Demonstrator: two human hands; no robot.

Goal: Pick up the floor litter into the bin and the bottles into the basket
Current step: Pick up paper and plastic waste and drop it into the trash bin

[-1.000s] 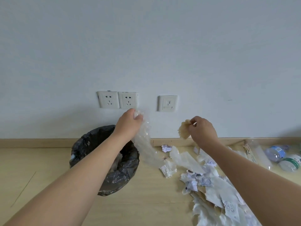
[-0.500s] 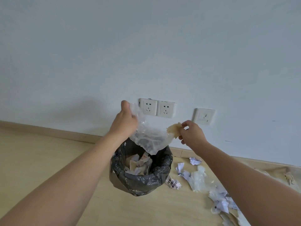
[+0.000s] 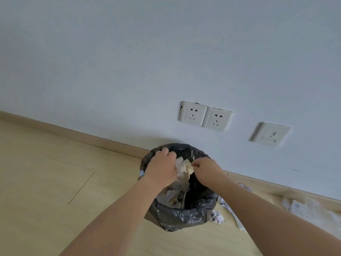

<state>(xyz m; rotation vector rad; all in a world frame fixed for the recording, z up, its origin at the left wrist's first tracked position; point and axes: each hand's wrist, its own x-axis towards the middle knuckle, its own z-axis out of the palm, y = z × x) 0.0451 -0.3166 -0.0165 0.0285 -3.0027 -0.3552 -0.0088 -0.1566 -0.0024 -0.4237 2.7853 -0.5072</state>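
Both hands meet over the open mouth of the bin [image 3: 181, 218], a round can lined with a crinkled black bag that stands on the pale wood floor [image 3: 46, 182] just in front of the skirting board [image 3: 73, 134]. The left hand [image 3: 163, 168] is curled round a piece of clear plastic film [image 3: 181, 179], which hangs down from the fist into the bin's opening. The right hand [image 3: 207, 169] pinches a small tan scrap of paper [image 3: 188, 168] between thumb and fingertips — the scrap sits right against the film, above the middle of the bin. Neither piece has left its hand.

Inside the bin lies earlier litter: crumpled paper and a printed wrapper [image 3: 181, 197], piled toward the left side of the bag, with the right side dark and deep.

More litter stays on the floor to the right of the bin. A small printed scrap [image 3: 217, 218] lies just beside the bin's base, a long white strip [image 3: 233, 214] runs away from it, and a loose heap of white paper and plastic [image 3: 302, 207] spreads along the skirting board toward the right edge — blurred, so single pieces are hard to tell apart.

On the white wall above the bin sits a double power socket [image 3: 204, 116], and to its right a single wall plate [image 3: 269, 133].
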